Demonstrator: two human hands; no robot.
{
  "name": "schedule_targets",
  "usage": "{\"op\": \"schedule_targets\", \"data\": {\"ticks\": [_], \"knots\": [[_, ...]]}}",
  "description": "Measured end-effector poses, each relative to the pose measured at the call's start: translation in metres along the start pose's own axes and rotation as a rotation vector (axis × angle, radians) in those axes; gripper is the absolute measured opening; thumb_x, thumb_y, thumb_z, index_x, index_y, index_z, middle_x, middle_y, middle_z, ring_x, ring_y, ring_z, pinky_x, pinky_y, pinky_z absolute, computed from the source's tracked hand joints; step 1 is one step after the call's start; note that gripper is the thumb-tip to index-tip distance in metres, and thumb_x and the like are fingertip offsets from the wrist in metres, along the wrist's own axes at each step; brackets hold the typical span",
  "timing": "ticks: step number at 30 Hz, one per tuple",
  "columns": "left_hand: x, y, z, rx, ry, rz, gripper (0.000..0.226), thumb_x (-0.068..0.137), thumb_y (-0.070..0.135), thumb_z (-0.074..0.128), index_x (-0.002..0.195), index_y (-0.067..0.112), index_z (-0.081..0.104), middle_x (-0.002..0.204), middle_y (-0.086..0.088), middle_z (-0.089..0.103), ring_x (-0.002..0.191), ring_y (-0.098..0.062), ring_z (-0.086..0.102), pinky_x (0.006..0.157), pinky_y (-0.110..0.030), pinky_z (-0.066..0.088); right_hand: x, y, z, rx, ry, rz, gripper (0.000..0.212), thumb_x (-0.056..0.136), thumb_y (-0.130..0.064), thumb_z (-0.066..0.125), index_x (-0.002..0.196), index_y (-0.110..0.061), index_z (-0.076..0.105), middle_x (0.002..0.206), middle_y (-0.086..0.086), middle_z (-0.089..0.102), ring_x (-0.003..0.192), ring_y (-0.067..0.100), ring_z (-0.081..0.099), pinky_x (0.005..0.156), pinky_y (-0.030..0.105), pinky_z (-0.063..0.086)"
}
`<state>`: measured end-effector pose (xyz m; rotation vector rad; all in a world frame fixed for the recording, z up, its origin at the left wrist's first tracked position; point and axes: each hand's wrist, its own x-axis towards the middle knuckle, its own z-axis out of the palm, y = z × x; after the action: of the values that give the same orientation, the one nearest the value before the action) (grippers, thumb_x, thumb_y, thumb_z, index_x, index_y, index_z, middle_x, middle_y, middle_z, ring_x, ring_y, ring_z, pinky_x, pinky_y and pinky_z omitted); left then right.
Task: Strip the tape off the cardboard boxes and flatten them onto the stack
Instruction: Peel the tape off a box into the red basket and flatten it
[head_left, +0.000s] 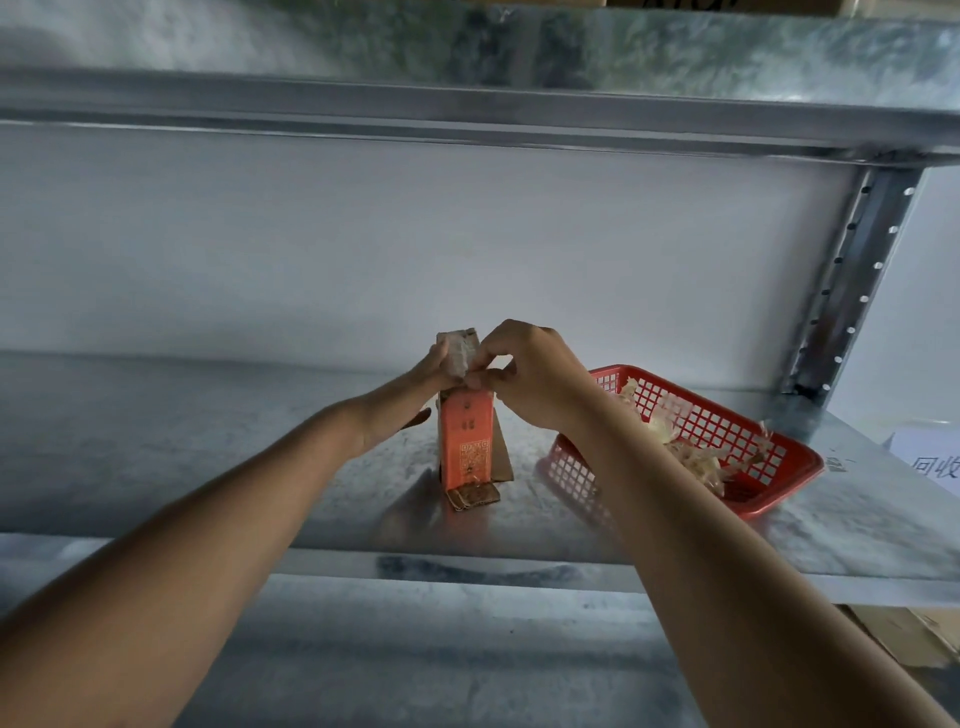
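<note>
A small cardboard box (467, 447) with an orange printed face and a QR code stands upright on the metal shelf (208, 457), its bottom flap folded out toward me. My left hand (421, 395) grips the box's upper left side from behind. My right hand (524, 379) pinches something at the top edge of the box, beside a raised top flap (457, 348) with pale tape on it. What exactly sits between the fingertips is too small to make out.
A red plastic mesh basket (779, 467) with crumpled strips of peeled tape (691, 452) lies to the right of the box. A metal upright (852, 280) rises at the right. Brown cardboard (904, 634) shows below the shelf, lower right. A white label (930, 457) lies at the right edge.
</note>
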<state>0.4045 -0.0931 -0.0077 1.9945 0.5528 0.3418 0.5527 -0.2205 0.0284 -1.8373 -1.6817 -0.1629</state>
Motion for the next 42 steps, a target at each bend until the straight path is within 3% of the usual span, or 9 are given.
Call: {"op": "schedule_targets", "data": {"ticks": [4, 7, 13, 20, 24, 29, 38, 40, 42], "knots": [[0.006, -0.004, 0.002, 0.003, -0.033, 0.026, 0.064, 0.080, 0.095, 0.039, 0.140, 0.072, 0.036, 0.143, 0.029, 0.052, 0.140, 0.004, 0.040, 0.122, -0.046, 0.030, 0.004, 0.004, -0.003, 0.050, -0.081, 0.048, 0.006, 0.097, -0.020, 0.071, 0.092, -0.020, 0.074, 0.078, -0.017, 0.063, 0.062, -0.004, 0.055, 0.053, 0.009, 0.033], [0.006, -0.001, 0.003, -0.012, -0.082, 0.030, 0.096, 0.079, 0.091, 0.046, 0.159, 0.057, 0.006, 0.167, 0.016, 0.030, 0.154, -0.011, 0.026, 0.125, -0.042, 0.020, 0.010, 0.003, -0.003, 0.045, -0.113, 0.070, 0.009, 0.096, -0.021, 0.072, 0.086, -0.021, 0.073, 0.086, -0.009, 0.071, 0.072, 0.000, 0.059, 0.057, 0.013, 0.037], [0.003, 0.004, 0.003, 0.025, -0.058, 0.021, 0.079, 0.102, 0.059, 0.035, 0.161, 0.045, -0.014, 0.172, 0.012, 0.000, 0.158, -0.017, 0.008, 0.108, -0.030, 0.017, 0.022, 0.001, -0.003, -0.001, -0.117, 0.102, 0.025, 0.092, -0.002, 0.062, 0.080, -0.022, 0.072, 0.075, -0.014, 0.065, 0.071, 0.003, 0.060, 0.047, 0.007, 0.039], [0.008, 0.003, -0.004, -0.027, -0.061, 0.049, 0.052, 0.103, 0.068, 0.038, 0.153, 0.060, 0.025, 0.150, 0.021, 0.050, 0.141, -0.003, 0.045, 0.121, -0.037, 0.033, 0.022, 0.004, 0.019, -0.052, 0.027, 0.121, 0.021, 0.098, -0.002, 0.052, 0.097, -0.013, 0.070, 0.090, -0.005, 0.062, 0.084, 0.016, 0.059, 0.057, 0.020, 0.039], [0.016, 0.007, -0.004, -0.038, -0.030, 0.046, 0.043, 0.096, 0.046, 0.053, 0.139, 0.047, 0.053, 0.135, 0.000, 0.063, 0.125, -0.013, 0.058, 0.114, -0.040, 0.042, 0.022, 0.008, 0.016, -0.012, 0.092, 0.128, 0.021, 0.095, -0.006, 0.064, 0.090, -0.020, 0.079, 0.089, -0.003, 0.074, 0.087, 0.016, 0.066, 0.069, 0.024, 0.052], [0.018, 0.006, 0.003, -0.196, -0.049, 0.092, 0.037, 0.107, 0.033, 0.056, 0.142, 0.046, 0.053, 0.137, 0.000, 0.065, 0.129, -0.017, 0.061, 0.104, -0.033, 0.052, 0.025, 0.014, 0.006, 0.041, 0.083, 0.127, 0.009, 0.093, -0.019, 0.073, 0.091, -0.022, 0.082, 0.083, -0.007, 0.072, 0.082, 0.010, 0.066, 0.068, 0.014, 0.047], [0.026, 0.015, -0.006, -0.269, -0.028, -0.035, 0.048, 0.096, 0.014, 0.064, 0.140, 0.031, 0.058, 0.127, 0.003, 0.071, 0.118, -0.015, 0.063, 0.110, -0.036, 0.046, 0.033, 0.034, 0.015, 0.206, 0.356, 0.388, 0.018, 0.094, -0.010, 0.068, 0.085, -0.024, 0.075, 0.081, -0.004, 0.074, 0.075, 0.021, 0.073, 0.071, 0.038, 0.061], [0.027, 0.027, -0.007, -0.044, 0.025, -0.030, 0.024, 0.099, 0.029, 0.063, 0.123, 0.029, 0.066, 0.113, 0.001, 0.071, 0.104, -0.015, 0.065, 0.096, -0.034, 0.052, 0.034, 0.034, 0.020, 0.190, 0.336, 0.399, 0.013, 0.097, -0.014, 0.066, 0.092, -0.023, 0.074, 0.093, -0.004, 0.070, 0.085, 0.018, 0.067, 0.072, 0.032, 0.053], [0.032, 0.033, -0.006, 0.207, 0.056, 0.027, 0.032, 0.089, 0.054, 0.073, 0.096, 0.024, 0.066, 0.091, 0.003, 0.069, 0.084, -0.013, 0.065, 0.073, -0.031, 0.051, 0.038, 0.032, 0.021, 0.243, 0.289, 0.426, 0.008, 0.100, -0.023, 0.065, 0.101, -0.022, 0.073, 0.106, -0.004, 0.061, 0.095, 0.017, 0.059, 0.079, 0.033, 0.049]]}}
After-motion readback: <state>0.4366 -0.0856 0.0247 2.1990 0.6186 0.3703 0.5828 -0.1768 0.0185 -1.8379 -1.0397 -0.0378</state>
